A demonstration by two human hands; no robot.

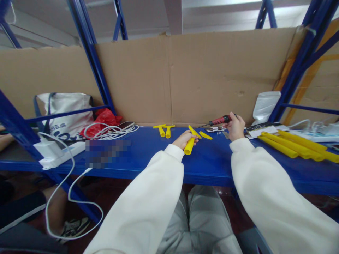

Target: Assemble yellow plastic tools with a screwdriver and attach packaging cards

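My left hand is closed around a yellow plastic piece with a tubular handle, its open end facing me. In my right hand is a screwdriver with a red and black grip. Its thin shaft points left toward the top of the yellow piece; whether the tip touches is too small to tell. Just right of the left hand, a flat yellow strip lies on the blue tabletop. Small parts and packets sit beneath the screwdriver.
Two T-shaped yellow pieces rest at the back. Several long yellow tubes lie at right, near a white pouch. Leftward are a power strip, coiled white cable, red bag and cloth bag. Cardboard walls the back.
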